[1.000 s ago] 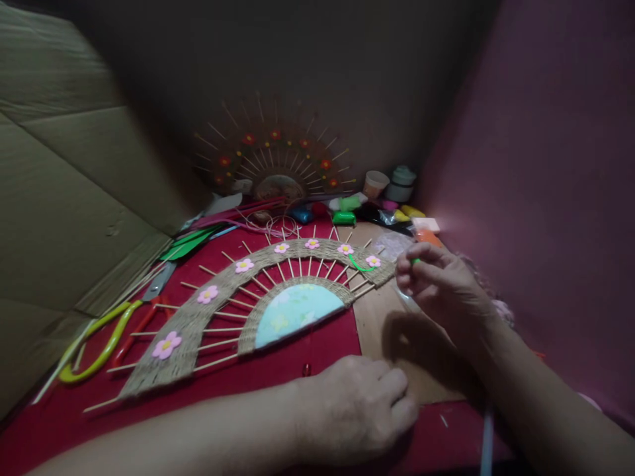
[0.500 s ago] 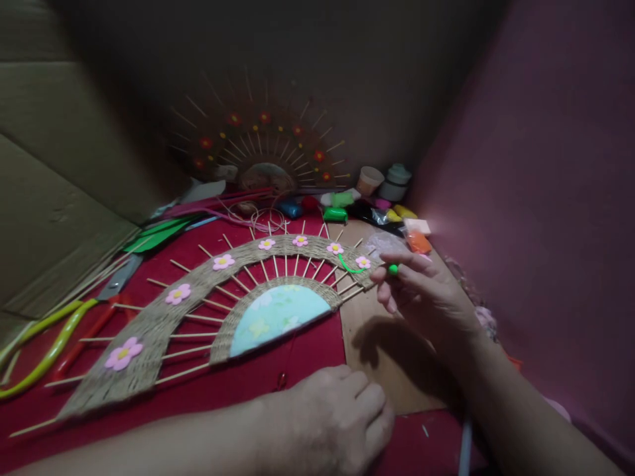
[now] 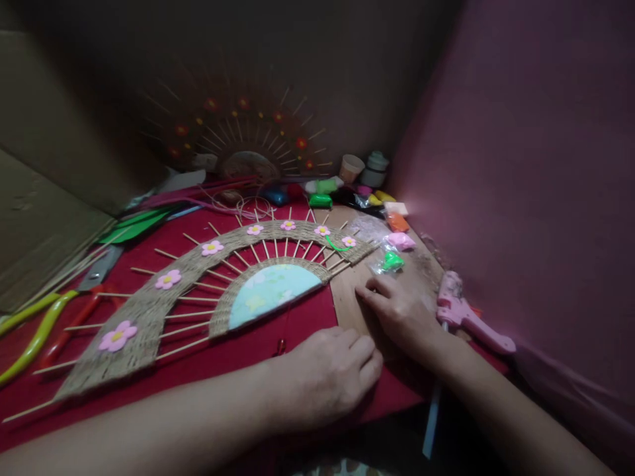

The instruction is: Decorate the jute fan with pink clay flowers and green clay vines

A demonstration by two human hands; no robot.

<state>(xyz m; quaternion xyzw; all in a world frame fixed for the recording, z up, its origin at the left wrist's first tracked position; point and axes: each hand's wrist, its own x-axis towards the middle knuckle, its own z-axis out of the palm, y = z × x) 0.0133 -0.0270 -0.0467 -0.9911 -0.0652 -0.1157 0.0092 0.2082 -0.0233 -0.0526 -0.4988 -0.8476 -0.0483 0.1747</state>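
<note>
A half-circle fan of tan woven fibre and thin wooden sticks point(image 3: 221, 314) is laid flat on a red cloth point(image 3: 302, 317), its right end extended over a pale brown wooden board point(image 3: 347, 297). Seven pink five-petalled flowers with yellow centres point(image 3: 168, 279) are spaced along its outer band. The two rightmost flowers are linked by a thin bright-green curved strand point(image 3: 337, 248). The fan's centre is filled by a pale-blue patterned half-disc point(image 3: 275, 291).

Right hand point(image 3: 397, 311): placed low over the board, just off the fan's right end. Fingers bent, index finger partly extended to the left; whether anything is held beneath them cannot be told. A bright-green lump in clear plastic point(image 3: 393, 260) is located just beyond the knuckles, with a pink lump in clear plastic point(image 3: 401, 240) behind it.

Left hand point(image 3: 330, 370): rested back upward near the board's front edge, fingers curled under; contents, if any, are hidden. A small shiny red bead-like object point(image 3: 281, 346) is seen beside the wrist.

A pink glue gun point(image 3: 466, 317) is positioned right of the right hand. Scissors with yellow and red handles point(image 3: 44, 337) are laid at far left, beside the fan.
</note>
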